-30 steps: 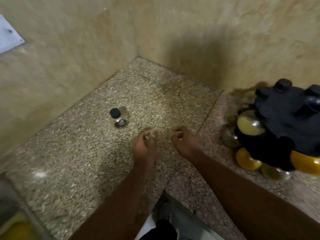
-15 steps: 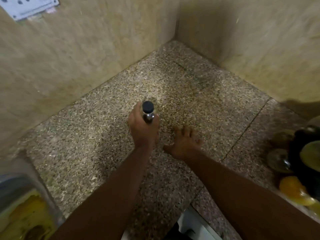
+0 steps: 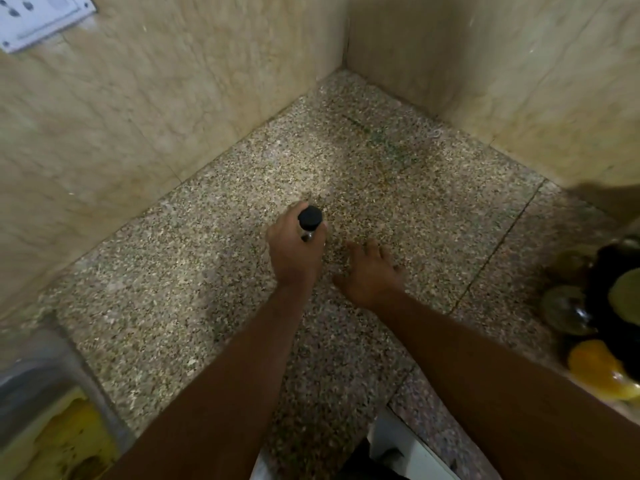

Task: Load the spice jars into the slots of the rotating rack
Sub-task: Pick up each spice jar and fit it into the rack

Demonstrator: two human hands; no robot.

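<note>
Fingers (image 3: 277, 233) round 1 jar (image 3: 309, 224), L hand (image 3: 294, 252)

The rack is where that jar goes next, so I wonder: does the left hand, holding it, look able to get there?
Probably yes: the counter toward the rack looks bare, though the right hand lies between it and the left hand gripping the jar.

Wall socket (image 3: 41, 19) top left, speckled counter (image 3: 398, 188), steel sink (image 3: 38, 386) bottom left

- Countertop (image 3: 398, 188): speckled polished stone, faintly glossy.
- Walls (image 3: 173, 98): smooth beige marble-look tile, veined.
- Spice jar (image 3: 309, 226), in the left hand (image 3: 294, 251): clear glass, matt black cap.
- Rack (image 3: 609, 306) at 3 o'clock: matt black plastic, holding glossy jars.
</note>
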